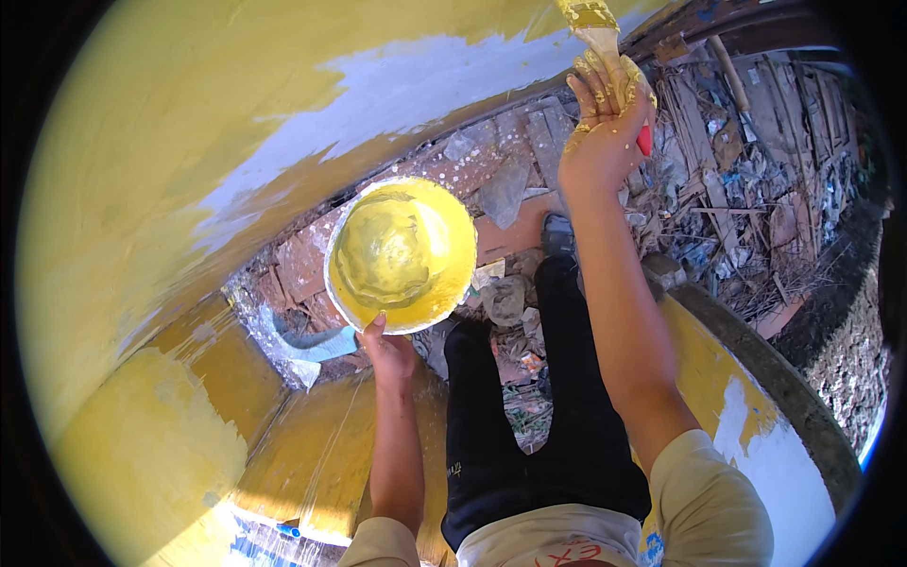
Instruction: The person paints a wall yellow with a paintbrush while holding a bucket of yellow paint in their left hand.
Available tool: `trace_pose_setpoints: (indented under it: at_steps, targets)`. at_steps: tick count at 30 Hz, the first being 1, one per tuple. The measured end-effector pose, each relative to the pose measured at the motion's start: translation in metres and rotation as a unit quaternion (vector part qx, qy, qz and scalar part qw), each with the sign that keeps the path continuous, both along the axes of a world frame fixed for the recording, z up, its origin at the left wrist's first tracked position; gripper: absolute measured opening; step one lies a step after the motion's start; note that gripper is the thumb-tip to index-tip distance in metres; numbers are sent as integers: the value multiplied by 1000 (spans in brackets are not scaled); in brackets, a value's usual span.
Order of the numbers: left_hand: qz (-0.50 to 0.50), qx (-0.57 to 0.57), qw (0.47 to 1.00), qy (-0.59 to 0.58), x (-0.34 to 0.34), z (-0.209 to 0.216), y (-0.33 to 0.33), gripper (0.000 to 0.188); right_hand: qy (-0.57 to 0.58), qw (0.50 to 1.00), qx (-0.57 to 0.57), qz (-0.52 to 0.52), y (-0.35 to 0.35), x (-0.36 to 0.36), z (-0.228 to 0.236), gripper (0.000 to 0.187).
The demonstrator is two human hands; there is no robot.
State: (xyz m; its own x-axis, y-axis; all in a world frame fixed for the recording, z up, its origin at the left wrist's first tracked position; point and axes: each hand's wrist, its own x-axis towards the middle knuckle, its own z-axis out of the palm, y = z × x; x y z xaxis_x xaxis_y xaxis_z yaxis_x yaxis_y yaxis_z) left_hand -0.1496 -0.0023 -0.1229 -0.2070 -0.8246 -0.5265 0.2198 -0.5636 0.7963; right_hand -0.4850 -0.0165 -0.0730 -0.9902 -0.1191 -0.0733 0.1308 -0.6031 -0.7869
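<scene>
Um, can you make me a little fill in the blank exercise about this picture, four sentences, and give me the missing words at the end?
1. The brush is in the person's ____ hand.
2. In the picture, the tub is to the ____ of the brush.
3. The paint in the tub is ____.
4. The person's trousers are ____.

Missing words: right; left; yellow; black.

Lt-blue curved pc [326, 347], scrap wood [696, 118] w/ plastic litter [735, 255] on R, translucent sheet [505, 192]
</scene>
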Motion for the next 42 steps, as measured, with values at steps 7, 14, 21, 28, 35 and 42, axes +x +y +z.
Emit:
trace_pose_setpoints:
  at_steps: [7,14,21,28,35,42]
  targets:
    - [-7,2,1000,18,-8,5,-1,64,-140,985,92,53,-1,3,-93,32]
    - [-4,7,1000,-2,-3,4,0,64,-55,995,64,46,-13,-24,-32,31]
    - [-2,13,1000,17,-7,8,-2,65,-56,994,-64,71,5,-7,-3,34]
    - [-10,44,999,20,-23,22,3,66,-200,974,62,85,6,6,-94,32]
    - [-21,37,999,21,-16,23,1,67,-12,999,-22,38,-8,-25,20,32]
    - [-18,44,999,11,-22,12,5,65,-92,976,108,164,66,49,36,26]
